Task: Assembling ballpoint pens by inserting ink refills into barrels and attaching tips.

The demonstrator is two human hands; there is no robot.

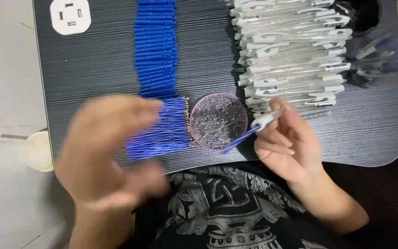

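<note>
My right hand grips a clear pen barrel with a blue refill sticking out toward the small round pink dish of tiny springs. My left hand is blurred by motion, fingers spread and holding nothing, hovering over the near-left desk edge and partly covering a row of blue refills. Behind that row a column of blue pen parts runs to the far edge. A pile of clear pen barrels with white clips lies at the far right.
The work sits on a dark grained lap desk. A white socket-shaped piece lies at its far left corner. A dark round cup hole is at the far right. A pale round lid rests left of the desk.
</note>
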